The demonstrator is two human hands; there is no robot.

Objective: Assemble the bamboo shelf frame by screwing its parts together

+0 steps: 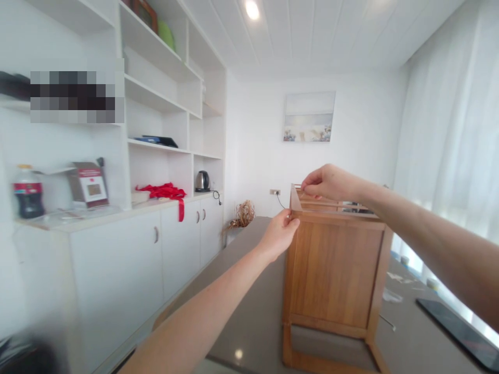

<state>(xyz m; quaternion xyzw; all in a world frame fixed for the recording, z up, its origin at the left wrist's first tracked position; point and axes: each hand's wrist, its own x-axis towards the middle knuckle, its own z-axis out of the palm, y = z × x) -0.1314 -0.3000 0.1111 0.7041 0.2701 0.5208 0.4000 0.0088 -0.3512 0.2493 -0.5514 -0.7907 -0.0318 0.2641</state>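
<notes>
A tall wooden box frame (335,275) with panelled sides stands upright on a grey table (249,311). My left hand (278,234) pinches the near top left corner of the wooden frame, fingers closed on its edge. My right hand (329,183) reaches over the top and pinches a thin rail at the far upper rim. The inside of the frame is hidden from view.
White cabinets (128,259) and shelves (163,98) line the left wall, with a cola bottle (27,192), a red-and-white carton (89,186), red ribbon (167,192) and a kettle (202,181). A dark flat device (456,330) lies at the table's right. Curtains (452,130) hang at right.
</notes>
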